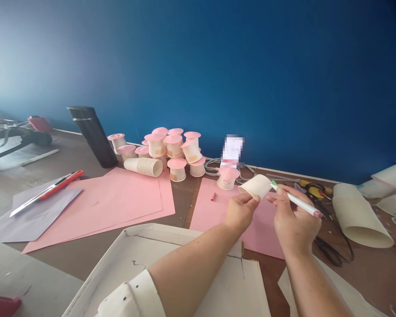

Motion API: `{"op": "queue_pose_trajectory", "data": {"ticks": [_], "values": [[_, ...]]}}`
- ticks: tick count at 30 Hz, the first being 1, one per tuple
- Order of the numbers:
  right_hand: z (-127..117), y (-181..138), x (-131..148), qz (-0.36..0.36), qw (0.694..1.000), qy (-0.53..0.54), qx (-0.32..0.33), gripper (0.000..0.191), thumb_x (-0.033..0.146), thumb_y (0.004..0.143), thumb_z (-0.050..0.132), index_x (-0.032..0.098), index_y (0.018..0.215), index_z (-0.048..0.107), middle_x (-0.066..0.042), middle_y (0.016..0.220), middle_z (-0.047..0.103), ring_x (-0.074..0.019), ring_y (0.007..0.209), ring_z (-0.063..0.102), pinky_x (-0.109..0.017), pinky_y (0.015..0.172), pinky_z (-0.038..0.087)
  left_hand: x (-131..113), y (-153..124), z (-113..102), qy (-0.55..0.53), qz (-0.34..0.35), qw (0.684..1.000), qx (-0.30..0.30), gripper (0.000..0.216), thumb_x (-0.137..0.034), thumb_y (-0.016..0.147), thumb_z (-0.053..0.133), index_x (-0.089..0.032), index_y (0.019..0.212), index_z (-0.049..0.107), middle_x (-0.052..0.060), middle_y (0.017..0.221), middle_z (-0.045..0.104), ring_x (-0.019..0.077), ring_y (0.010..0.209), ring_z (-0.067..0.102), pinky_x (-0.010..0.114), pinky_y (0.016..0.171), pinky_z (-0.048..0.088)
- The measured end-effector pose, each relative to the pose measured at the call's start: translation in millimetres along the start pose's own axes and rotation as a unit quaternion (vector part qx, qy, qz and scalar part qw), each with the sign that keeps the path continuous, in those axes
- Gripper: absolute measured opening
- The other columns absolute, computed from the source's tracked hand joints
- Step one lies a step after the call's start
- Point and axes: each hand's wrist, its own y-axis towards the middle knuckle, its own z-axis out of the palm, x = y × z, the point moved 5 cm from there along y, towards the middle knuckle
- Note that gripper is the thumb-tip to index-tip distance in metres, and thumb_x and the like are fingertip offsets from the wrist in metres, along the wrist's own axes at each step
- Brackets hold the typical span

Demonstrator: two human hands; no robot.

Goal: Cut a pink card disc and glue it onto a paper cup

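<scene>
Two bare hands over a cluttered brown table (186, 191), head view. Left hand (242, 210): thumb and fingers pinching a plain paper cup (259, 185) near its rim, cup tilted above the table, mouth to the left and near. Right hand (295, 215): fingers closed round a white marker (298, 201), green end at the cup's right end; contact or slight gap, impossible to tell. Below, a pink sheet (204, 207) with a small red cap (213, 197) lying loose; just left of the held cup and farther, a pink-topped cup (228, 179) standing upright.

Likely faults, with causes. Crooked mark: cup gripped at one end only, hence apt to turn under pressure from the marker. Dented wall: thin paper, too firm a pinch. Smear: fingertips sliding over any fresh ink. Stray line on the pink sheet: marker end overshooting the cup's edge. Lost cap: small round body, free to roll. Toppled pink-topped cup: light weight, close to the left hand. Farther left, similar hazard in the piled cups (174, 145), some resting on others: one nudge, perhaps several falling.
</scene>
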Motion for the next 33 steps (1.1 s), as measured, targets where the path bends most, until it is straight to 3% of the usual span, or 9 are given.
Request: {"op": "queue_pose_trajectory", "data": {"ticks": [6, 14, 16, 19, 23, 28, 33], "values": [[0, 1, 0, 0.003, 1.0, -0.003, 0.003, 0.038, 0.051, 0.089, 0.06, 0.016, 0.099, 0.073, -0.008, 0.075, 0.075, -0.0248, 0.07, 0.075, -0.034, 0.068, 0.055, 6, 5, 0, -0.036, 0.008, 0.999, 0.009, 0.03, -0.046, 0.079, 0.068, -0.017, 0.082, 0.073, 0.002, 0.078, 0.06, 0.0185, 0.083, 0.053, 0.034, 0.088, 0.04], [0, 0, 4, 0.01, 1.0, 0.005, 0.009, 0.039, 0.05, 0.088, 0.063, 0.015, 0.101, 0.075, -0.006, 0.068, 0.072, -0.0221, 0.061, 0.07, -0.033, 0.063, 0.054, 6, 4, 1, -0.058, -0.003, 0.998, -0.001, 0.027, -0.043, 0.076, 0.071, -0.016, 0.079, 0.072, 0.003, 0.078, 0.063, 0.02, 0.086, 0.057, 0.037, 0.093, 0.042], [1, -1, 3, 0.015, 1.0, 0.021, 0.017, 0.039, 0.051, 0.089, 0.062, 0.015, 0.1, 0.074, -0.004, 0.063, 0.069, -0.0194, 0.054, 0.066, -0.032, 0.059, 0.053, 6, 5, 3, -0.104, -0.009, 0.995, -0.005, 0.025, -0.04, 0.075, 0.073, -0.016, 0.078, 0.072, 0.004, 0.082, 0.066, 0.0212, 0.091, 0.06, 0.039, 0.098, 0.043], [-1, 0, -1, 0.021, 0.995, 0.098, -0.018, 0.041, 0.052, 0.09, 0.061, 0.016, 0.107, 0.069, -0.006, 0.077, 0.072, -0.0165, 0.055, 0.065, -0.034, 0.061, 0.056, 5, 6, 7, -0.232, -0.011, 0.973, 0.009, 0.025, -0.036, 0.073, 0.077, -0.014, 0.085, 0.074, 0.01, 0.098, 0.071, 0.0235, 0.103, 0.063, 0.04, 0.104, 0.044], [3, 3, -22, 0.102, 0.974, 0.2, -0.044, 0.042, 0.049, 0.087, 0.066, 0.018, 0.116, 0.063, -0.009, 0.099, 0.074, -0.0174, 0.071, 0.072, -0.037, 0.07, 0.061, 1, 4, 11, -0.33, -0.02, 0.943, 0.035, 0.024, -0.028, 0.076, 0.078, -0.011, 0.093, 0.075, 0.014, 0.113, 0.07, 0.0253, 0.113, 0.063, 0.04, 0.109, 0.044], [11, 5, -46, 0.185, 0.953, 0.239, -0.033, 0.05, 0.053, 0.079, 0.074, 0.021, 0.116, 0.063, -0.006, 0.101, 0.072, -0.0216, 0.092, 0.073, -0.039, 0.08, 0.061, -2, 0, 13, -0.346, -0.031, 0.936, 0.059, 0.02, -0.023, 0.081, 0.073, -0.011, 0.097, 0.075, 0.014, 0.115, 0.071, 0.0247, 0.114, 0.064, 0.039, 0.112, 0.044], [22, 7, -52, 0.242, 0.918, 0.314, 0.004, 0.055, 0.051, 0.067, 0.084, 0.019, 0.106, 0.065, -0.005, 0.098, 0.07, -0.0233, 0.09, 0.071, -0.041, 0.077, 0.061, -2, -3, 16, -0.329, -0.046, 0.94, 0.078, 0.025, -0.026, 0.076, 0.08, -0.009, 0.094, 0.076, 0.014, 0.109, 0.072, 0.0255, 0.112, 0.065, 0.041, 0.114, 0.041]]}}
